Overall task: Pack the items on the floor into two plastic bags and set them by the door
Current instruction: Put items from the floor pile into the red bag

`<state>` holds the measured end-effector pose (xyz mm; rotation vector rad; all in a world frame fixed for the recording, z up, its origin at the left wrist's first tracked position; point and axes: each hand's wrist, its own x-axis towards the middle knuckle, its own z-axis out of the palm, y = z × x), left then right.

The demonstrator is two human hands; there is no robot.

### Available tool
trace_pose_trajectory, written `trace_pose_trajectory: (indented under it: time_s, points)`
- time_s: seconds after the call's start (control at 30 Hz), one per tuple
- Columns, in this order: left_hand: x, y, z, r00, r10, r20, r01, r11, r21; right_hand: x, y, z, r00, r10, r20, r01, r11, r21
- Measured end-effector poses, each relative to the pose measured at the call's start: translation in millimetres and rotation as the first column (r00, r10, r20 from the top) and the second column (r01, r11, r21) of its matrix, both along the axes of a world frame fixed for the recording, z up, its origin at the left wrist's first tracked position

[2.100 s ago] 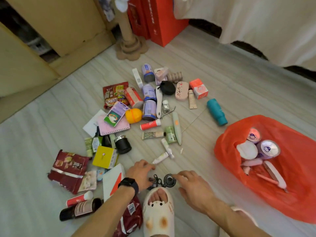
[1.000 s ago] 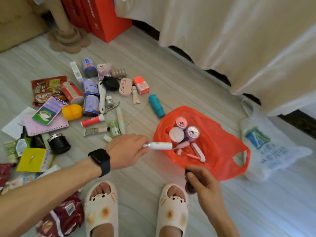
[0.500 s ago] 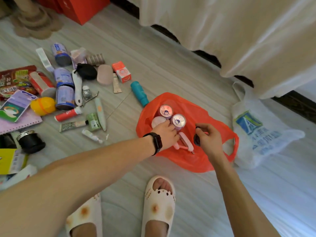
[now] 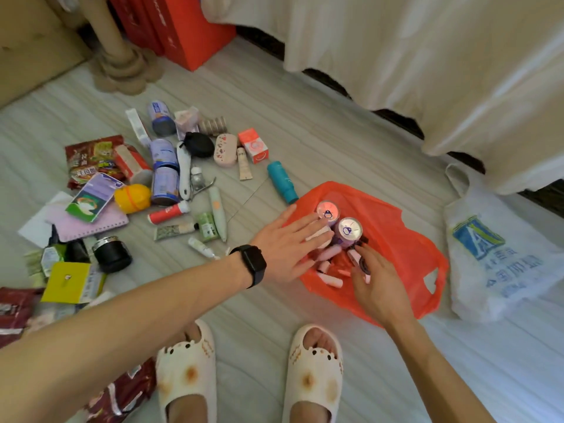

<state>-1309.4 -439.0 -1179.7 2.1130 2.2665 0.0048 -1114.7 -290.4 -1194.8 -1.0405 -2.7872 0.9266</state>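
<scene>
Your right hand [image 4: 377, 285] reaches into the near side of the orange bag [image 4: 406, 248], fingers bent over a small dark thing [image 4: 363, 264], and I cannot tell whether they grip it. Your left hand [image 4: 283, 248] spreads straight fingers over the bag's left rim, beside two upright cans [image 4: 349, 230] inside. A white bag [image 4: 488, 257] lies just right of the orange bag, and loose items [image 4: 171, 184] scatter over the floor [image 4: 305, 123] to its left.

No legible text — print blurred
</scene>
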Motion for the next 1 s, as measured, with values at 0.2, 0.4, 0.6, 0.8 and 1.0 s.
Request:
trace_pose_trajectory:
  time_s: [0.2, 0.4, 0.6, 0.8, 1.0]
  points:
    - [-24, -104, -29, 0.812, 0.563, 0.154, -0.538, 0.825, -0.173, -32, -74, 30, 0.966, 0.154, -0.206, -0.155, 0.988, 0.013]
    - [-39, -201, -79, 0.475, 0.869, 0.138, -0.734, 0.478, -0.482, -75, -129, -8, 0.901, 0.426, -0.077, -0.428, 0.904, -0.007]
    - [-45, -251, -110, 0.414, 0.906, 0.092, -0.654, 0.366, -0.663, -130, -153, -60, 0.667, 0.659, 0.347, -0.668, 0.736, -0.113]
    - [-43, -254, -119, 0.456, 0.888, 0.063, -0.65, 0.381, -0.657, -192, -166, -82, 0.733, 0.568, 0.375, -0.596, 0.801, -0.048]
    - [-55, -254, -113, 0.507, 0.861, 0.046, -0.618, 0.4, -0.677, -207, -147, -104, 0.708, 0.601, 0.371, -0.657, 0.754, 0.032]
